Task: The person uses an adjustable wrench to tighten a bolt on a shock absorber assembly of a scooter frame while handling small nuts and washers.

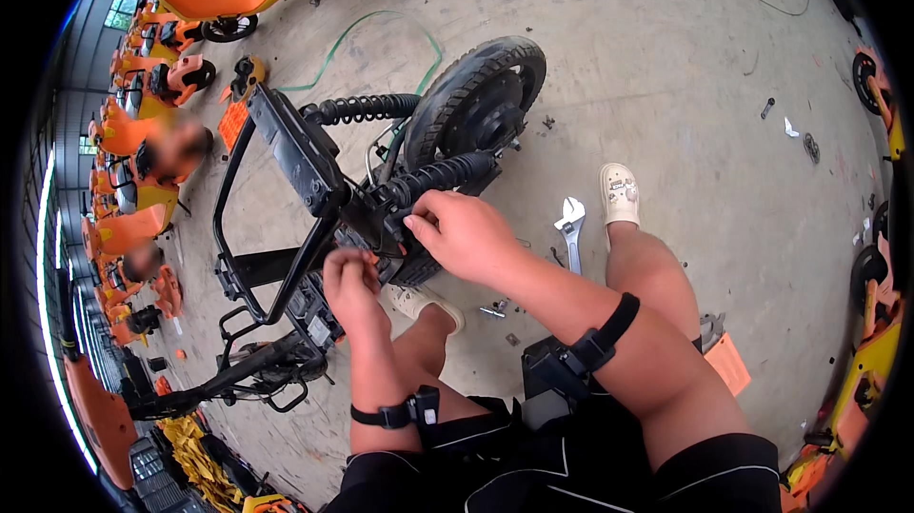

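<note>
A stripped scooter frame (249, 270) lies in front of me, with its rear wheel (476, 99) pointing away. Two black coil shock absorbers, the far one (367, 108) and the near one (443, 178), run toward the wheel. My right hand (462, 232) is closed at the near shock's lower end, thumb and fingers on a small black part (395, 224). Lower and to the left, my left hand (350, 283) has its fingers curled together beside the frame, near a small orange-red bit (372, 259). What those fingers hold, if anything, is hidden.
An adjustable wrench (571, 232) lies on the concrete by my right shoe (621, 194). Small metal parts (495, 309) lie between my feet. A green strap (357, 32) curls behind the wheel. Orange-yellow scooters (133, 223) line the left side, and others (871, 361) stand at the right.
</note>
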Demonstrator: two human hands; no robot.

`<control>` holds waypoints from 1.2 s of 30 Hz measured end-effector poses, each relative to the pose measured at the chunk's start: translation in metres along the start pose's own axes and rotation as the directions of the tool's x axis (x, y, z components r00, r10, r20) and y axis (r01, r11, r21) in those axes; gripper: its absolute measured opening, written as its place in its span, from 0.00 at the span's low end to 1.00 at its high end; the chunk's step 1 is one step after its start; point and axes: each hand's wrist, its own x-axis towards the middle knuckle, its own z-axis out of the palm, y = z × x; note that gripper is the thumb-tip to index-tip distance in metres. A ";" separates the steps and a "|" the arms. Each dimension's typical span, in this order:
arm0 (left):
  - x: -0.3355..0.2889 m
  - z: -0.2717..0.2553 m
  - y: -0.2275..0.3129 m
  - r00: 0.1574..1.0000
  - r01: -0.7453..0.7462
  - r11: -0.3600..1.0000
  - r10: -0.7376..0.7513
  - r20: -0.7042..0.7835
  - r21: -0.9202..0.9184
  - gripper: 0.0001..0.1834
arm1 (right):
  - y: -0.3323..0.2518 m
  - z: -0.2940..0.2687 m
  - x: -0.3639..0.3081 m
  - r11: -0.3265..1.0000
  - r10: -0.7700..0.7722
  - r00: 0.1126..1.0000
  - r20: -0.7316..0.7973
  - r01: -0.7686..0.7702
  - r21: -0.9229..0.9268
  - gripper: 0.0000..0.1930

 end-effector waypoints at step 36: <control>0.112 0.034 -0.005 0.621 0.489 0.873 -0.349 0.702 0.002 0.17 | -0.008 0.036 0.018 0.982 0.081 0.986 -0.145 -0.053 0.183 0.14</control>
